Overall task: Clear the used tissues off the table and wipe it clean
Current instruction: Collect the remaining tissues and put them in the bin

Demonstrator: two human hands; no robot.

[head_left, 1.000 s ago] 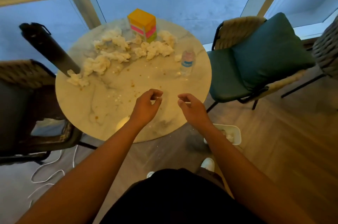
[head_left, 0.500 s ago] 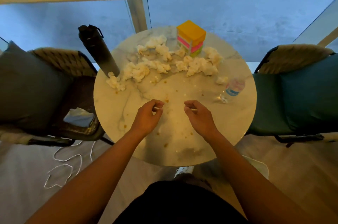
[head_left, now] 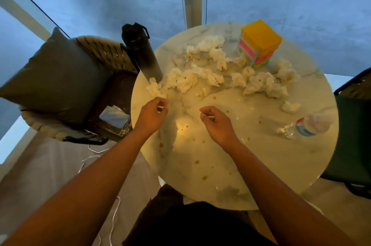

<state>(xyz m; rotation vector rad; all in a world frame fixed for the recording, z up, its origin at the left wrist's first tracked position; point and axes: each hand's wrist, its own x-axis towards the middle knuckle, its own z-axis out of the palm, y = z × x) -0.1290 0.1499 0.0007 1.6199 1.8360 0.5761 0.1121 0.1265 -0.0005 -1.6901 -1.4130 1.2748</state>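
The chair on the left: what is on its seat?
On the chair seat lie a dark cushion and, beside the table edge, a small pale tissue pack. Whatever is under the cushion is hidden.

I count two hands, left [head_left: 151, 117] and right [head_left: 217, 123]; beyond them one black flask [head_left: 141, 53], one tissue box [head_left: 258, 44], many crumpled tissues [head_left: 202, 77]; one water bottle [head_left: 307, 126] right of them.

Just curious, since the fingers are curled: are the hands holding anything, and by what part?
Left hand and right hand each seem to pinch something small and pale at the fingertips; what it is cannot be told.
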